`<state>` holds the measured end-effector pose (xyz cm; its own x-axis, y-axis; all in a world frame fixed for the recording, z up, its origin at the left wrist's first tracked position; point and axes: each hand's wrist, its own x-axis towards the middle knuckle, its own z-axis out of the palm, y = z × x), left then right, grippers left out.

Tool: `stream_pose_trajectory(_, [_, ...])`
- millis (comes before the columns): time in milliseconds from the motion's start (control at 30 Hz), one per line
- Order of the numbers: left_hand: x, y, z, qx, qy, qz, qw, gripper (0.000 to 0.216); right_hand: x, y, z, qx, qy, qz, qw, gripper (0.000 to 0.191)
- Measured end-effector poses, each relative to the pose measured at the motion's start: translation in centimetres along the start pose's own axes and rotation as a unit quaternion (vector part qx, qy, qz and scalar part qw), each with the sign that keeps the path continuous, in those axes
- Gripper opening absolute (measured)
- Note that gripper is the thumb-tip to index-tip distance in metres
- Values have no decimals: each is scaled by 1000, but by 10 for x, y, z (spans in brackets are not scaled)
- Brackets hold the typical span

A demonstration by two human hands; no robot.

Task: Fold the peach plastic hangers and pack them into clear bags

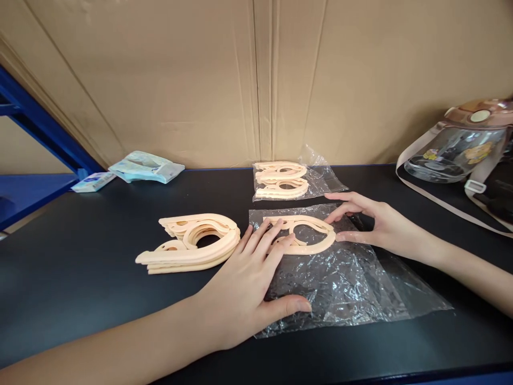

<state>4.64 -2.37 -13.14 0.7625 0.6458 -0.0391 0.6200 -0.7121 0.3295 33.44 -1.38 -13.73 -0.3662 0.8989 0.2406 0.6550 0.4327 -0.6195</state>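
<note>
A cream plastic folding hanger [315, 248], folded up, lies at the top of a clear plastic bag [320, 291]; whether it is inside or on top I cannot tell. My left hand [244, 283] rests flat with fingers spread over the hanger's left part and the bag, thumb stretched out across the film. At the hanger's rounded right end, my right hand [372, 224] has its thumb and a finger against either side, index finger extended. Left of my left hand sits a stack of matching folded hangers [192, 259], its right end close to my fingers.
Behind lies a second clear bag [324, 182] with packed hangers [282, 187]. Tissue packs [146, 167] are at back left, beside a blue metal frame [48, 123]. A clear bottle [449, 152] with a strap [433, 200] stands back right. Cardboard [180, 80] walls the far side.
</note>
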Motion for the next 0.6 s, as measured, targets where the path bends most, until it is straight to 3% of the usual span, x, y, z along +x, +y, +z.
stream_pose_trajectory(133, [0,0,2,-1,9,-1,1000,87,-4,-2,8,-15,37,-1,999,58])
stream_pose_trajectory(600, [1,0,1,9,14,3,1000,82,-4,-11,13,-47,50,-9,998,49])
